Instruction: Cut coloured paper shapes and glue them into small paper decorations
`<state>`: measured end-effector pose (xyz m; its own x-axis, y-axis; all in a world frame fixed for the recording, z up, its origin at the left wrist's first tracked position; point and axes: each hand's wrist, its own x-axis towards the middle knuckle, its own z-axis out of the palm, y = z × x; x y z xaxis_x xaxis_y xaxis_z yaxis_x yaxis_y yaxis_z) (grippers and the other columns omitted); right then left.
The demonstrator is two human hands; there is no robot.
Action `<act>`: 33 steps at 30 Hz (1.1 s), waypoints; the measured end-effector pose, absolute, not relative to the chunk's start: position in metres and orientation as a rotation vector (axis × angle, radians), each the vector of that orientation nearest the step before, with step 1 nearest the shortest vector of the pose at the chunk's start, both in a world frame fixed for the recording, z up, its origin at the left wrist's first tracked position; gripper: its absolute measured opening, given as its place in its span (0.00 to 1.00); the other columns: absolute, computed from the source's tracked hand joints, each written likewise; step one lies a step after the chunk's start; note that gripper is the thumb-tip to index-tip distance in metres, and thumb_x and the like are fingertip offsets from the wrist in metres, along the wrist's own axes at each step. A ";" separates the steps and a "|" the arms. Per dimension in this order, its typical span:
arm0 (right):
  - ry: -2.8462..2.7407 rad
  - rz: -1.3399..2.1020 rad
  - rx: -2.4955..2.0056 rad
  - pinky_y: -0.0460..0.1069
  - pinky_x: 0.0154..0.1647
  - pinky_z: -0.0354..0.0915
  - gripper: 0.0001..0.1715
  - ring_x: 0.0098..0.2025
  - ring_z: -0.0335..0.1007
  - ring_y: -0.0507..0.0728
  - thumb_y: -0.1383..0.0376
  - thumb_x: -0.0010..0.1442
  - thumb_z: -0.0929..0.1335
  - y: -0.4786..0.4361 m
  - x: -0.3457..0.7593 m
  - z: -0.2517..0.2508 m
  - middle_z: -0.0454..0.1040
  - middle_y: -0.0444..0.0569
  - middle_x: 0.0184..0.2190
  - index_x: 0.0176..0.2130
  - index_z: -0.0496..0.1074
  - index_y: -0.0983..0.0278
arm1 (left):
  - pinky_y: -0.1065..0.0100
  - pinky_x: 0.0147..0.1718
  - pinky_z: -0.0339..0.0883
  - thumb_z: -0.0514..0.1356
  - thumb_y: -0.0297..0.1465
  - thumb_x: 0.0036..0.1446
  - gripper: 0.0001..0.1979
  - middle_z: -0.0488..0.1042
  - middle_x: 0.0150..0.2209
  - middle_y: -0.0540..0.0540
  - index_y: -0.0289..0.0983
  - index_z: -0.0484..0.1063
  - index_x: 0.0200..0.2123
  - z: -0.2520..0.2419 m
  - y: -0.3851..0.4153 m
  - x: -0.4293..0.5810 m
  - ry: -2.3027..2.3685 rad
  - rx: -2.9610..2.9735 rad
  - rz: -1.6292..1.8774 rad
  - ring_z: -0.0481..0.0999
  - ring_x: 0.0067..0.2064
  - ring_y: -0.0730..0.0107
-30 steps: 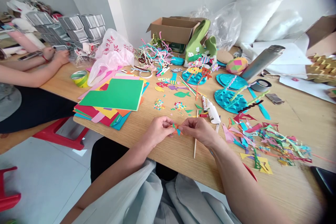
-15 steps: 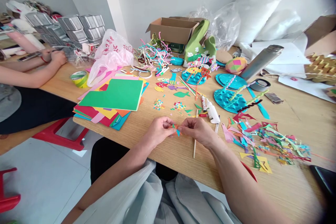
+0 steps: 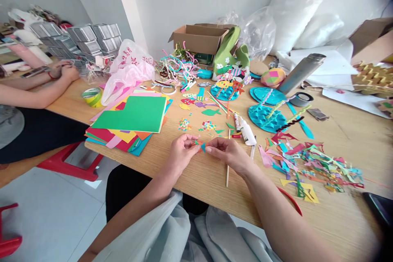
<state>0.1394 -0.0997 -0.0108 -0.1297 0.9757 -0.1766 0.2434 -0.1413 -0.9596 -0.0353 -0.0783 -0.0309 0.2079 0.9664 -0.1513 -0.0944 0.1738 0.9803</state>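
Note:
Between my two hands is a small orange paper piece point(image 3: 199, 143) with blue and green parts on it. My left hand point(image 3: 184, 150) pinches its left side. My right hand point(image 3: 225, 152) pinches its right end, by the blue part point(image 3: 203, 147). Just beyond my fingers lie two little heaps of colored paper bits point(image 3: 208, 125). Paper fish, among them a green one point(image 3: 211, 112), lie farther back. A thin wooden stick point(image 3: 227, 159) passes beside my right hand, and a white glue bottle point(image 3: 247, 132) lies behind it.
Colored paper sheets point(image 3: 132, 114) are stacked at the left, paper scraps point(image 3: 310, 163) spread at the right. Blue discs point(image 3: 266, 117) with pipe cleaners and a metal flask point(image 3: 302, 74) stand farther back. Red scissor handles point(image 3: 290, 200) lie near my right forearm. Another person's hands point(image 3: 66, 71) rest at far left.
The paper piece and my left hand have shifted slightly left, and the piece is turned, with its blue part now at my right fingertips. The other person's hands have come together.

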 end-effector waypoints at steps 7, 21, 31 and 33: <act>-1.426 1.312 -1.414 0.47 0.23 0.47 0.23 0.22 0.52 0.49 0.47 0.46 0.74 -0.100 0.137 -0.020 0.63 0.40 0.18 0.25 0.71 0.64 | 0.70 0.33 0.69 0.67 0.30 0.46 0.13 0.76 0.28 0.49 0.36 0.73 0.37 -0.037 -0.081 -0.032 1.095 1.208 1.018 0.76 0.31 0.71; -1.384 1.241 -1.387 0.47 0.24 0.50 0.19 0.23 0.54 0.49 0.51 0.49 0.73 -0.100 0.140 -0.023 0.64 0.41 0.20 0.25 0.71 0.64 | 0.73 0.24 0.65 0.71 0.39 0.38 0.16 0.74 0.25 0.48 0.32 0.75 0.25 -0.016 -0.081 -0.028 0.893 0.894 0.816 0.71 0.25 0.76; -1.378 1.269 -1.394 0.46 0.24 0.50 0.19 0.23 0.54 0.49 0.51 0.49 0.72 -0.100 0.141 -0.024 0.64 0.40 0.20 0.25 0.71 0.65 | 0.70 0.25 0.66 0.66 0.38 0.45 0.13 0.71 0.22 0.48 0.32 0.75 0.24 -0.022 -0.077 -0.029 0.908 0.951 0.802 0.70 0.22 0.75; -1.379 1.277 -1.395 0.46 0.24 0.50 0.19 0.23 0.54 0.49 0.52 0.49 0.72 -0.100 0.141 -0.024 0.64 0.40 0.20 0.25 0.71 0.65 | 0.70 0.25 0.67 0.65 0.38 0.45 0.13 0.71 0.21 0.49 0.32 0.74 0.23 -0.022 -0.077 -0.029 0.903 0.958 0.799 0.70 0.22 0.74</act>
